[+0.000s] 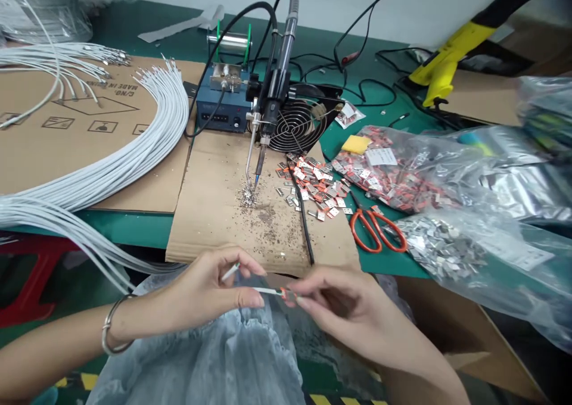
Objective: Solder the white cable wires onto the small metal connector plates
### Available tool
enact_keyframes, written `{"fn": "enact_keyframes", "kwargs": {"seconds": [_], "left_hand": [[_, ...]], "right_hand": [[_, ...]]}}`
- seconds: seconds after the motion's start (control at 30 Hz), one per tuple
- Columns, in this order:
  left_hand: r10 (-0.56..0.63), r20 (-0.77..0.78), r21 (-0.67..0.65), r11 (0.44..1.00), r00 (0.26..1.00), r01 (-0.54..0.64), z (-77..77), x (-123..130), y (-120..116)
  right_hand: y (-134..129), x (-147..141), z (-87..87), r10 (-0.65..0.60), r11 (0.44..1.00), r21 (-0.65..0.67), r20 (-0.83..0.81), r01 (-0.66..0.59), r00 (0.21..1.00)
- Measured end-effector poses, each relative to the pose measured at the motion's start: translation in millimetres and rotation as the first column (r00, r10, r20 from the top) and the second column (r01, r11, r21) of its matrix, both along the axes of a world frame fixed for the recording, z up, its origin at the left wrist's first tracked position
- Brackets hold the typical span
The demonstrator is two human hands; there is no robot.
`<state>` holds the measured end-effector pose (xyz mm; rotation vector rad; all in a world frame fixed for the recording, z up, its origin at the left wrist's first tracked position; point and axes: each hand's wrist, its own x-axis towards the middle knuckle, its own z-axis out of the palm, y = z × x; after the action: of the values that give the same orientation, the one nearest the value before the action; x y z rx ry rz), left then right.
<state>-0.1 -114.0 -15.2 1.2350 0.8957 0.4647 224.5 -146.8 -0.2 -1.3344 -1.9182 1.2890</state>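
My left hand [227, 280] has a white cable [264, 290] running through its curled fingers, and its thumb and index finger stand apart. At the cable's end sits a small orange and metal connector piece [288, 296]. The thumb and index finger of my right hand [339, 301] pinch this piece. Both hands are over my lap, just in front of the cardboard sheet [214, 220]. Beyond them, a soldering iron [261, 155] hangs tip-down in a stand, with a solder feed tube beside its tip. Solder bits lie under the tip.
A thick bundle of white cables [134, 161] lies on the left. Loose orange and metal pieces [319, 184], orange-handled scissors [378, 229] and bags of parts [447, 247] are on the right. A blue control box [223, 110] and a black fan [299, 125] stand behind.
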Motion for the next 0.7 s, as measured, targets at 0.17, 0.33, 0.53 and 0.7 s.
{"fn": "enact_keyframes", "kwargs": {"seconds": [0.17,0.33,0.53,0.7], "left_hand": [[0.019,0.091,0.101,0.994,0.996,-0.028,-3.3,-2.7,-8.2],[0.056,0.083,0.032,0.998,0.995,-0.058,-1.3,3.4,-16.9],[0.144,-0.019,0.173,0.975,0.989,-0.138,-1.3,5.8,-20.1],[0.182,-0.048,0.252,0.954,0.982,-0.164,-4.2,5.3,-20.1]], "right_hand": [[-4.7,9.7,0.8,0.047,0.982,0.158,0.324,-0.104,0.945],[2.7,-25.6,-5.2,-0.079,0.973,0.223,0.09,0.057,0.993],[6.7,-46.3,-9.7,-0.116,0.963,0.225,-0.149,0.148,0.982],[5.0,-44.5,-12.8,-0.197,0.955,0.178,-0.215,0.237,0.956]]}}
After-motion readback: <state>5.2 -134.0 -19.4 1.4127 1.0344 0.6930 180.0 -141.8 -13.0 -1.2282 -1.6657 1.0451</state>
